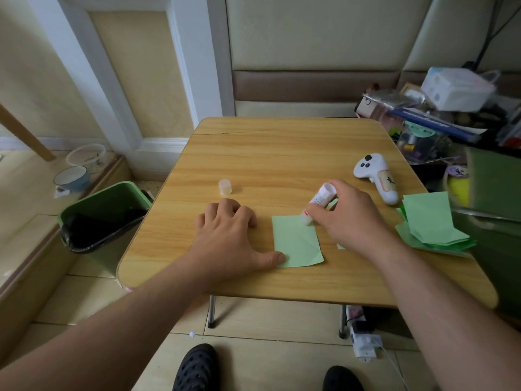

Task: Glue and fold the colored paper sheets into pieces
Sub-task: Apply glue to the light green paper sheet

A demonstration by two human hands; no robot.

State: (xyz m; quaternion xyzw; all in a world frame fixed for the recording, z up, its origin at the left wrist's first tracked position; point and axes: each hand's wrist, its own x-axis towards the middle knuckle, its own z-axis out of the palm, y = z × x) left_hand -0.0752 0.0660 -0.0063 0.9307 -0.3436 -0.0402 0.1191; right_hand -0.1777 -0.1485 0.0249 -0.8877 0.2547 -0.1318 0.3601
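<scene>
table: a small wooden folding table (253, 153) with rounded corners, standing on a tiled floor; the person stands at its near edge, two black perforated shoes (196, 368) showing below.
green sheet: a light green paper sheet (296, 244) lies flat on the table near the front edge, roughly in the middle, with faint crease lines across it.
left hand: the left hand (228, 235) lies palm down on the wood just left of the sheet, fingers spread and slack, gripping nothing; the thumb tip presses on the sheet's near left corner.
right hand: the right hand (346, 218) is closed around a glue stick (317, 203), held tilted with its lower end touching the far edge of the sheet.
glue cap: a small translucent cap (225, 187) stands upright on the table, off to the left and beyond the left hand, well apart from the stick.
paper pile: a stack of folded green paper pieces (431, 224) sits at the right edge of the table, some of it overhanging.
second scrap: a sliver of green shows under the right wrist; i cannot tell what it belongs to.
controller: a white handheld controller (377, 176) lies on the right far part of the table, between the right hand and the clutter.
bin: a green waste bin (107, 210) with a black liner stands on the floor, just beside the table's left edge.
clutter: boxes, bags and a pack of masks are heaped to the right, beyond the table.
</scene>
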